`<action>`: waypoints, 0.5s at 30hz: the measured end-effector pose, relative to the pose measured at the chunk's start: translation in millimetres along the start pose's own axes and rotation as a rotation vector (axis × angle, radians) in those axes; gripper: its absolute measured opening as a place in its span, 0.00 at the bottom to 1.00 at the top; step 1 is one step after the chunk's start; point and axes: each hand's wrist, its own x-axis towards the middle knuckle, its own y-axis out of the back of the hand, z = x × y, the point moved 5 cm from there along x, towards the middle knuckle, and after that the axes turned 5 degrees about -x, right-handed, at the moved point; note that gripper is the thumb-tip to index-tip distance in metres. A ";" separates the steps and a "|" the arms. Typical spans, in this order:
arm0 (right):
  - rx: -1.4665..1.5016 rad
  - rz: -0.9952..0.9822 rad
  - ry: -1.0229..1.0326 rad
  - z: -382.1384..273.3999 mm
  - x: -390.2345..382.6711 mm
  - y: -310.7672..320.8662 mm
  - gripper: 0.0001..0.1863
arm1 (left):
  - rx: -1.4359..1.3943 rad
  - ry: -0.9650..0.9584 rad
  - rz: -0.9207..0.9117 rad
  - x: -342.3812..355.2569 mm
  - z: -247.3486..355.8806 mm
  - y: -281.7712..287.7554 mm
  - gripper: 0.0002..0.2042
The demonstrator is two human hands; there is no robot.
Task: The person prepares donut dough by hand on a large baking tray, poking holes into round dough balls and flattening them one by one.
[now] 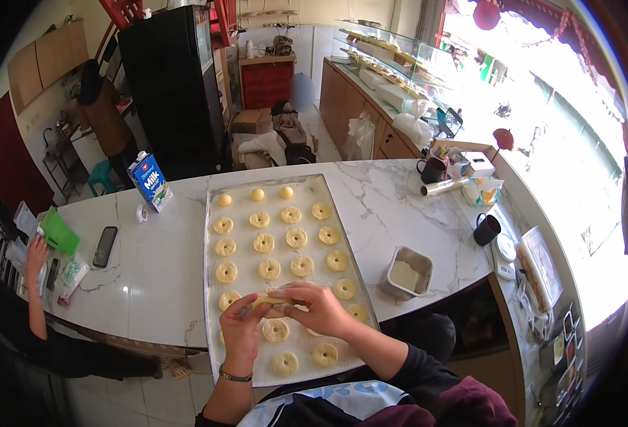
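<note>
My left hand [246, 320] and my right hand [312, 311] meet over a large baking tray [214, 332], their fingers gripping a piece of pale dough [271, 301] between them. The tray lies on the white marbled counter and carries rows of dough rings [301, 265] with small centre holes, plus several round dough balls [257, 194] along its far edge. Some rings are hidden under my hands. Right of the tray stands a square metal container [406, 272] with a pale powder inside.
A milk carton [149, 181], phone [105, 247] and green container [61, 230] lie left, near another person's hand [36, 256]. Mugs [486, 229], a scale [504, 252] and a roll [443, 186] stand right. Two people [108, 121] are beyond the counter, beside a black fridge [172, 92] and glass display case [385, 64].
</note>
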 end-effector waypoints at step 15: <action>-0.088 -0.009 -0.058 -18.8 -21.3 8.6 0.17 | 0.053 0.155 -0.097 -15.2 -1.9 -14.4 0.11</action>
